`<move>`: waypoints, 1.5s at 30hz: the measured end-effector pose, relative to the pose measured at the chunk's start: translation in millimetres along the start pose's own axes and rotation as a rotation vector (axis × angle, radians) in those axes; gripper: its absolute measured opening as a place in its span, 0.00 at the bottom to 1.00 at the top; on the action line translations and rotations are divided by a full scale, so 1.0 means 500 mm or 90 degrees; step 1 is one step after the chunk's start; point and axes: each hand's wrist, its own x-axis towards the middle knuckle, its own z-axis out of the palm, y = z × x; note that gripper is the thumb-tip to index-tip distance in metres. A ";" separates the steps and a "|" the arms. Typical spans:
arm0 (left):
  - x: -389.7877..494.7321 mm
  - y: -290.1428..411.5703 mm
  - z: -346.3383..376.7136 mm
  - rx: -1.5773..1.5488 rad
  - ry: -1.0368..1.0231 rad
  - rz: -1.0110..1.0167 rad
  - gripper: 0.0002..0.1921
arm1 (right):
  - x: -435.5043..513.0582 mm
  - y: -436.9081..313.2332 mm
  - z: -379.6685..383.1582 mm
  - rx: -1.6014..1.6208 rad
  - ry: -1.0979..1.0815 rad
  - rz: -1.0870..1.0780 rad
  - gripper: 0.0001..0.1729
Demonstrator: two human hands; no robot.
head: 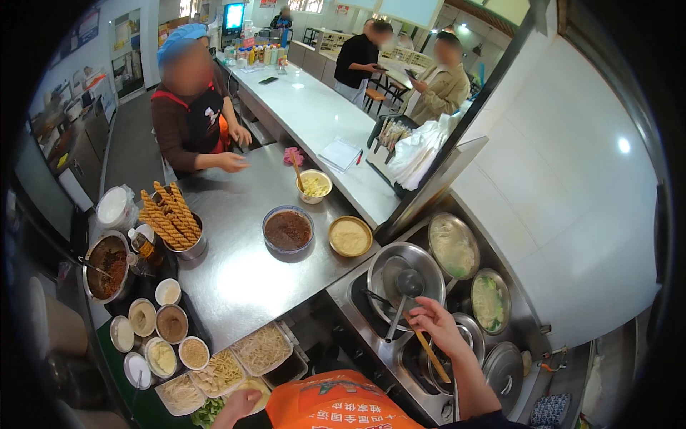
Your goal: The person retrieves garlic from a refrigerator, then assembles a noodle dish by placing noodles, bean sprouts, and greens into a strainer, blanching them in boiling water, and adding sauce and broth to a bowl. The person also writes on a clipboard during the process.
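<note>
My right hand [438, 326], its fingers apart, hovers beside the large steel pot [377, 263] on the cooktop. Under its fingertips runs a long wooden stick [433, 360], perhaps chopsticks. A steel ladle [410, 282] rests in the pot with its handle over the rim. My left hand [242, 402] is low at the front, fingers curled, by a tub of pale yellow food [261, 387] and leafy greens [208, 413]. Whether it holds anything is hidden. Tubs of bean sprouts [262, 348] and pale shreds [217, 372] sit close by.
Noodle bowls [453, 248] [490, 301] stand behind the pots. The steel counter [230, 198] bears a bowl of dark sauce [288, 229], a yellow-paste bowl [350, 236] and twisted dough sticks [170, 217]. Seasoning tubs [171, 323] line the left. A co-worker [198, 123] stands across.
</note>
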 end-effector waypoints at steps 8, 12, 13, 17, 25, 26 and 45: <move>0.441 0.203 -0.195 0.094 0.439 0.117 0.23 | 0.306 -0.043 0.089 -0.107 -0.190 -0.082 0.28; 0.603 0.247 -0.241 0.146 0.559 -0.133 0.31 | 0.552 -0.038 0.127 -0.171 -0.181 -0.151 0.27; 0.626 0.248 -0.237 0.194 0.586 -0.147 0.31 | 0.623 -0.027 0.131 -0.187 -0.169 -0.162 0.26; 0.662 0.239 -0.193 0.308 0.674 -0.169 0.33 | 0.926 0.035 0.131 -0.282 0.000 -0.211 0.24; 0.670 0.248 -0.202 0.327 0.643 -0.198 0.33 | 1.451 0.040 0.113 -0.681 0.306 -0.278 0.25; 0.672 0.250 -0.204 0.337 0.640 -0.204 0.33 | 1.490 0.040 0.121 -0.717 0.330 -0.276 0.25; 0.676 0.243 -0.195 0.379 0.653 -0.213 0.32 | 1.445 0.064 -0.027 -0.772 0.365 -0.175 0.19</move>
